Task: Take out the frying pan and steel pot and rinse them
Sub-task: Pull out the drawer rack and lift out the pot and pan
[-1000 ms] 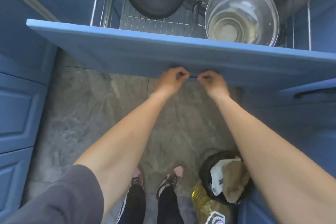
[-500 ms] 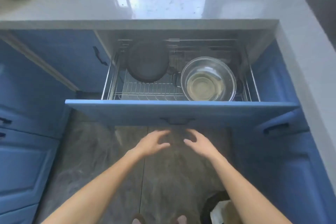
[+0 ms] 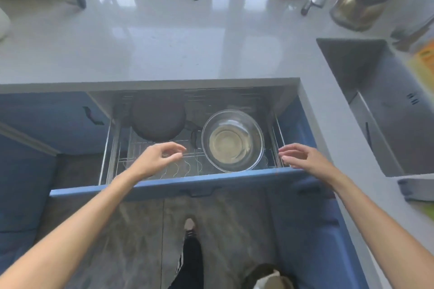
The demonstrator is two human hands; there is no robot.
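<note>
Reaching over the blue front of the pulled-out drawer point(image 3: 164, 189), both hands hang above its wire rack point(image 3: 150, 166) in the head view, holding nothing. The left hand point(image 3: 153, 159) has its grip loosely half-open, fingers relaxed and curved, and sits just in front of the dark frying pan point(image 3: 157, 119), which lies at the back left of the rack, probably bottom up. The right hand point(image 3: 305, 158) hovers over the drawer's right front corner with fingers relaxed and spread, beside the glass lid point(image 3: 232, 139) that appears to cover the steel pot; little of the pot itself can be made out beneath it. Judging by this spacing, each hand is lined up for its own vessel. The sink point(image 3: 375, 110) is set into the pale desk point(image 3: 164, 49) to the right, handy for rinsing.
</note>
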